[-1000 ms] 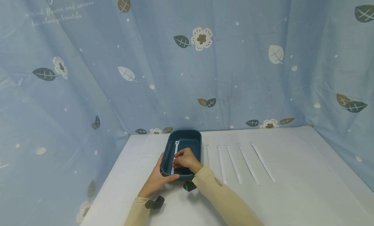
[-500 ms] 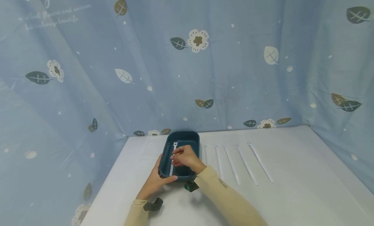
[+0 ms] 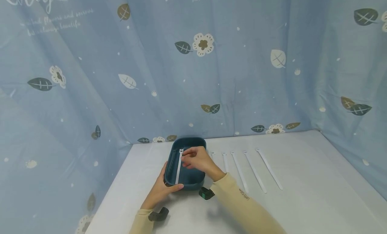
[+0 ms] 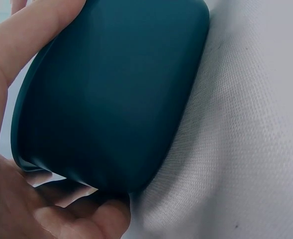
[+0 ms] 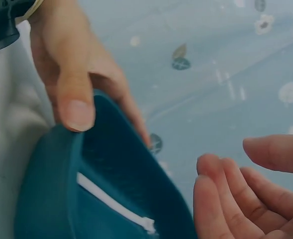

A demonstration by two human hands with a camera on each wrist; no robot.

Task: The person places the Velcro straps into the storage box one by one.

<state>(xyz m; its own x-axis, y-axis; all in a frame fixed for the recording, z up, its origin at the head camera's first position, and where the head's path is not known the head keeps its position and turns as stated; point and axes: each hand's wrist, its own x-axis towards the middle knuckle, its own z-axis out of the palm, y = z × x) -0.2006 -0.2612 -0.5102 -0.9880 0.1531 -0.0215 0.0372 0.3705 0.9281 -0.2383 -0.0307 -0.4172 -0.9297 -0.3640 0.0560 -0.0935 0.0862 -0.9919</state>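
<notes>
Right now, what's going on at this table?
A person's left hand grips a dark teal tray near its close left corner. One white strap lies lengthwise inside. The right hand is over the tray; the right wrist view shows its thumb apart from the fingers and nothing between them. Five more white straps lie in a row on the table, right of the tray, some partly hidden by the right arm.

Over my cameras I count one dark teal tray [image 3: 192, 177], six white slotted straps [image 3: 256, 173], one left hand [image 3: 161, 189], one right hand [image 3: 199, 158], two beige sleeves [image 3: 249, 208], two black wrist-worn devices [image 3: 158, 215] and one white-covered table [image 3: 317, 180].
</notes>
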